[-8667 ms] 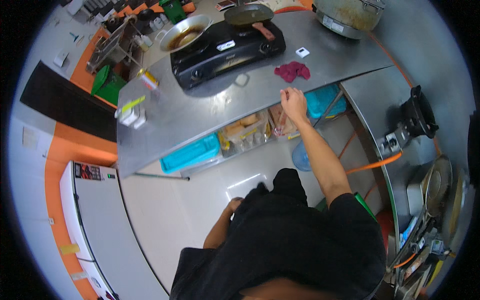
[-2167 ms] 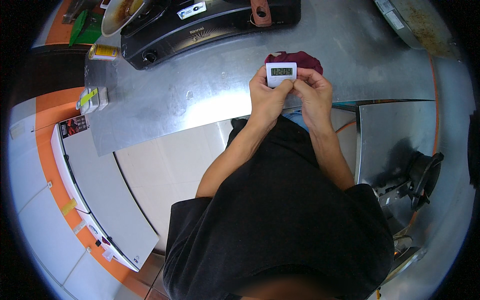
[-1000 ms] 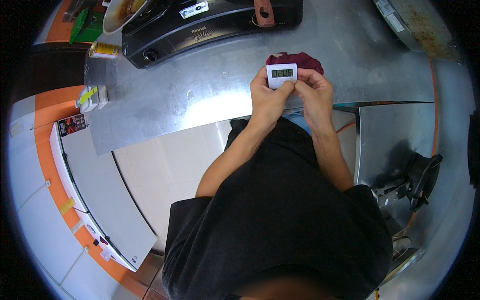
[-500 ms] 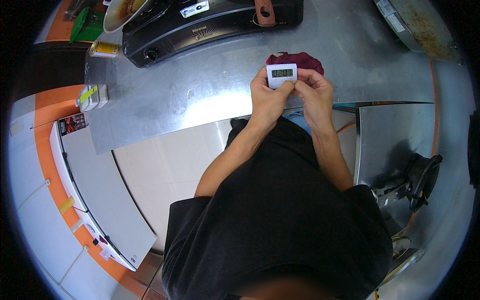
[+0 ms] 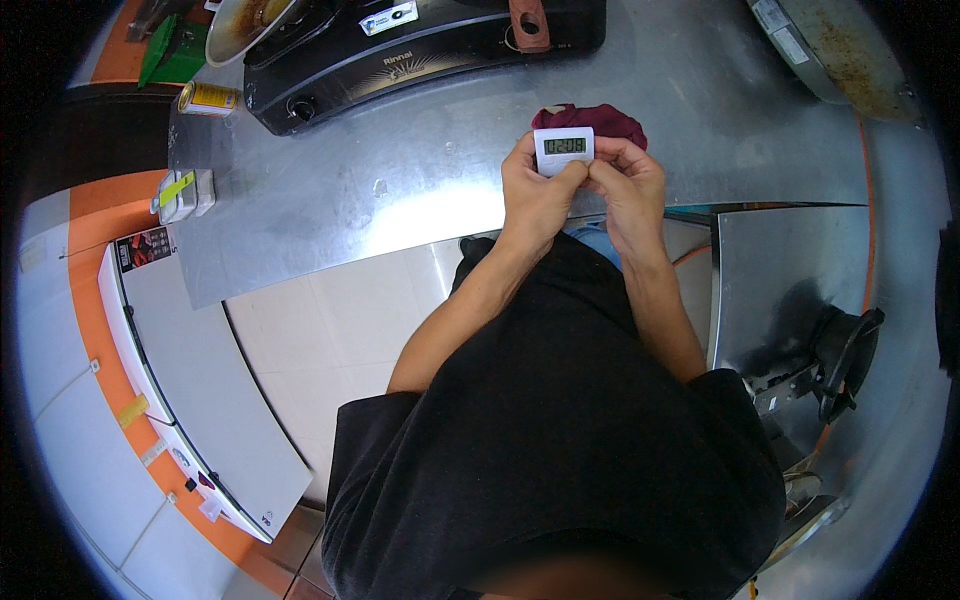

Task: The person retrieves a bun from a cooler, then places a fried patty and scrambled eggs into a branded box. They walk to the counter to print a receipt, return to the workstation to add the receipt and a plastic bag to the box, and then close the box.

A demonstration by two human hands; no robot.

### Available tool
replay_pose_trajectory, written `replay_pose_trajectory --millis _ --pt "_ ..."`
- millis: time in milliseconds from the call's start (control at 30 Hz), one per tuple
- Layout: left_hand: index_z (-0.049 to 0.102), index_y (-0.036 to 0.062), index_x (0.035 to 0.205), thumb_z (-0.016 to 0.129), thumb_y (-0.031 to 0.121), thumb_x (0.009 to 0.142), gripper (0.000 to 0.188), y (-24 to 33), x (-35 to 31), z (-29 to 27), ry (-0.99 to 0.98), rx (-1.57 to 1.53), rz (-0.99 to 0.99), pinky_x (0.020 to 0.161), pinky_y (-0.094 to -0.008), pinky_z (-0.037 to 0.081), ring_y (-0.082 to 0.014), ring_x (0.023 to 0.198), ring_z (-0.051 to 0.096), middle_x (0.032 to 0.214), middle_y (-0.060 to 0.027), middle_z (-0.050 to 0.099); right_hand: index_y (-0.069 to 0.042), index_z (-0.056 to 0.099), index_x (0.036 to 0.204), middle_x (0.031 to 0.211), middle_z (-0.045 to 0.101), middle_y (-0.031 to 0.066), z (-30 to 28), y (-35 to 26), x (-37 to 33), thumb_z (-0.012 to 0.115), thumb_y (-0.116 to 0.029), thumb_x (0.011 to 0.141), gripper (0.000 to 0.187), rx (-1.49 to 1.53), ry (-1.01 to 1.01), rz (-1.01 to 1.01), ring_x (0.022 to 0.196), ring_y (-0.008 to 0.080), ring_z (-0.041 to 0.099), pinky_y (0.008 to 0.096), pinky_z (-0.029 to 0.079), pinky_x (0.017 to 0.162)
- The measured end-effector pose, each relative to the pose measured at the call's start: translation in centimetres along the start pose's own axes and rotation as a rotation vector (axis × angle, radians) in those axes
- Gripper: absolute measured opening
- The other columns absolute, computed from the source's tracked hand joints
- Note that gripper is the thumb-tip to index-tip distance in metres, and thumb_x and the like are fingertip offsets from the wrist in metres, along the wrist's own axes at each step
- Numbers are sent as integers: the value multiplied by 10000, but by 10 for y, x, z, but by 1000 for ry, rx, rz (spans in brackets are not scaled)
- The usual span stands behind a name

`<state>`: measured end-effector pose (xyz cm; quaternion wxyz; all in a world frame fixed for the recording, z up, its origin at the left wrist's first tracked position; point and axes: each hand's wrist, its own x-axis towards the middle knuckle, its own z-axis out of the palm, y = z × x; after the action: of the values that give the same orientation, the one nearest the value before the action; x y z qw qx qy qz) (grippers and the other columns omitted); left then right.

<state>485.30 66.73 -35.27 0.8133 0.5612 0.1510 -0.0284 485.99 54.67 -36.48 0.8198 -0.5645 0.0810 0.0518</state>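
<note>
Between both hands I hold a small white digital timer [image 5: 543,136], its screen facing up. My left hand [image 5: 534,193] grips its left side, with the thumb on the lower front face. My right hand [image 5: 632,188] pinches the right side, its thumb tip beside the left one near the bottom edge. The thumbs cover part of the lower face, so any buttons there are hidden. Just behind the timer, a crumpled dark red cloth [image 5: 617,122] lies on the metal table [image 5: 430,170].
A black gas stove [image 5: 420,75] stands at the back, with a pan [image 5: 240,30] at its left. Left of it are a yellow can [image 5: 208,98] and a clear container [image 5: 190,196]. A large metal pan [image 5: 830,60] sits far right. A white freezer [image 5: 215,370] stands lower left.
The digits on the timer's screen have changed. Both hands keep the same hold in nearly the same place.
</note>
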Motion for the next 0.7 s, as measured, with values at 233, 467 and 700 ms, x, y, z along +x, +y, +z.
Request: replay_pose_trajectory --millis 233,467,700 --pt "622 9 1018 678 -45 817 216 -2 1 0 -3 -33 -12 729 -268 541 -116 813 658 917 -54 693 39 693 1070 999 719 119 -1 2 1 659 36 868 205 1 10 3 874 169 697 318 604 786" --pt "622 11 1020 677 -43 810 224 -6 3 -2 -7 -7 -18 733 -276 538 -118 820 652 922 -57 688 42 691 1066 982 722 114 -3 5 1 665 24 868 200 -15 7 1 859 166 697 309 597 772" --pt "621 12 1019 682 -36 807 226 -9 3 -2 -3 -14 -33 738 -278 536 -122 824 652 922 -57 687 41 693 1064 982 725 116 -6 7 1 668 19 870 197 0 1 14 857 164 695 305 590 760"
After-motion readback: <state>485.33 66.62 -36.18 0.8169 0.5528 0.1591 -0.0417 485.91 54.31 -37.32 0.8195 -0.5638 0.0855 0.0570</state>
